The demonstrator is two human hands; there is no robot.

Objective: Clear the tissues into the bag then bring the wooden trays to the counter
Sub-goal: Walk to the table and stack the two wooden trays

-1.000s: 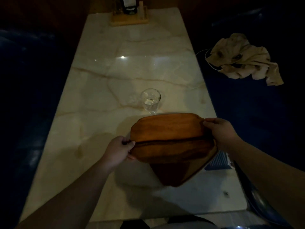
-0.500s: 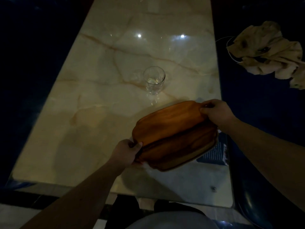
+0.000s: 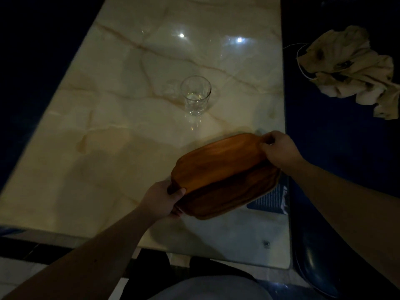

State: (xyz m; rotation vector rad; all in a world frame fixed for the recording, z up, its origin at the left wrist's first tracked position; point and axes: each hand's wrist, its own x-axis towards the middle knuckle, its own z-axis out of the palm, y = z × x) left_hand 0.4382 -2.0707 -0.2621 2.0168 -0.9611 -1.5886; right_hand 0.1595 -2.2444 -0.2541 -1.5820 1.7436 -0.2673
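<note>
Both hands (image 3: 164,199) (image 3: 279,149) grip stacked trays (image 3: 218,169) — tilted

No text can be read. A blue printed card (image 3: 271,198) lies on the counter (image 3: 129,137) just below the right hand's fingers (image 3: 267,140), carrying what may be pale lines of print, too dim and small to read.

One head view — looking steeply down, close over the table (image 3: 129,131).
</note>
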